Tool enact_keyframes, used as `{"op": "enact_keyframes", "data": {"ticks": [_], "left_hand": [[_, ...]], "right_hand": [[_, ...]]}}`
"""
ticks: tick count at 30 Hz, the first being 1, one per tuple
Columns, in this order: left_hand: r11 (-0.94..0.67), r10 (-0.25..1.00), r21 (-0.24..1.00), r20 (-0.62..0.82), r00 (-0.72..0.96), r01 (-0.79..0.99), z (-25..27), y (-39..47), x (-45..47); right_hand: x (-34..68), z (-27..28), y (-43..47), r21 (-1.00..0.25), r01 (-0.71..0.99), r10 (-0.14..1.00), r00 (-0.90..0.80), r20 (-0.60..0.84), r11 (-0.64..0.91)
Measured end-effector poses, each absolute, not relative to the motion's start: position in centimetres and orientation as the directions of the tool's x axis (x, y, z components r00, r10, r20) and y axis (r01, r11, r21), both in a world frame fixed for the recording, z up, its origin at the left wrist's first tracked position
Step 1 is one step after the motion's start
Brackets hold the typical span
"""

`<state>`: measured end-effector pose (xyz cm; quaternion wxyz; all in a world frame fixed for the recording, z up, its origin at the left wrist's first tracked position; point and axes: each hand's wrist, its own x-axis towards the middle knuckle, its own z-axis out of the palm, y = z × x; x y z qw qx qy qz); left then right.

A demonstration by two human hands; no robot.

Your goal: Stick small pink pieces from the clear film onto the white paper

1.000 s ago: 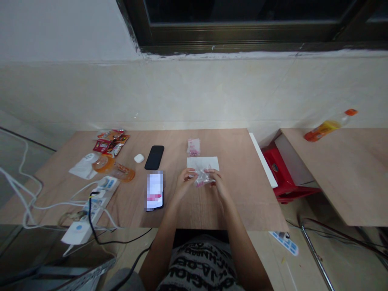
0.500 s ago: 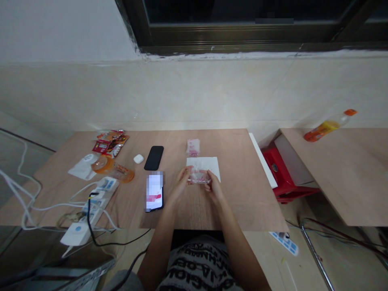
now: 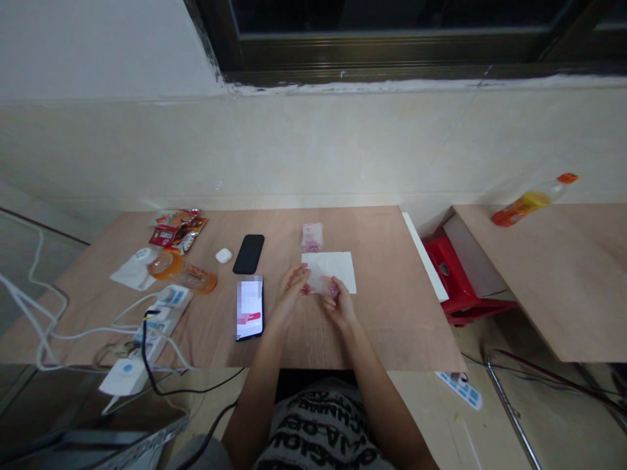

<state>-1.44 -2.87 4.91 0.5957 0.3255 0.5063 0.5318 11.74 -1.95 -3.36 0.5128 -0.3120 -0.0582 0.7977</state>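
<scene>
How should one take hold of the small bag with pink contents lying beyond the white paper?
Probably pinch the small bag by its near edge, coming from above on the person's side. It lies flat on the table, apart from the white paper, with open space around it.

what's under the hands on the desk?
A white sheet lies flat on the desk, partly under the left hand and right hand. Between them is a small clear bag with pink bits; the fingers hide most of it.
</scene>
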Motion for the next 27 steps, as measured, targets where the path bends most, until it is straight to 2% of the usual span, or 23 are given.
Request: {"op": "enact_keyframes", "data": {"ticks": [5, 9, 12, 15, 21, 27], "left_hand": [[0.182, 0.972, 0.903, -0.225, -0.067, -0.388, 5.5, -2.8, -1.5], [0.157, 0.964, 0.961, -0.199, -0.174, -0.229, 4.6, -2.5, -1.6], [0.176, 0.972, 0.982, -0.184, -0.146, -0.063, 3.8, -2.3, -1.7], [0.155, 0.983, 0.988, -0.151, -0.105, 0.027, 3.4, -2.3, -1.8], [0.127, 0.986, 0.991, -0.122, -0.113, 0.042, 3.8, -2.3, -1.7], [0.094, 0.989, 0.995, -0.091, -0.117, 0.02, 3.5, -2.3, -1.7]], "right_hand": [[11.4, -2.9, -2.1, -0.262, -0.835, 0.818, -0.324, -0.476, -0.483], [11.2, -3.0, -2.2, -0.277, -0.825, 0.817, -0.329, -0.473, -0.493], [11.1, -3.3, -2.2, -0.317, -0.81, 0.822, -0.315, -0.475, -0.493], [11.1, -3.5, -2.2, -0.318, -0.817, 0.828, -0.304, -0.472, -0.481], [11.1, -3.2, -2.3, -0.303, -0.832, 0.837, -0.302, -0.456, -0.465], [10.6, -3.3, -2.3, -0.206, -0.852, 0.794, -0.324, -0.514, -0.481]]}}
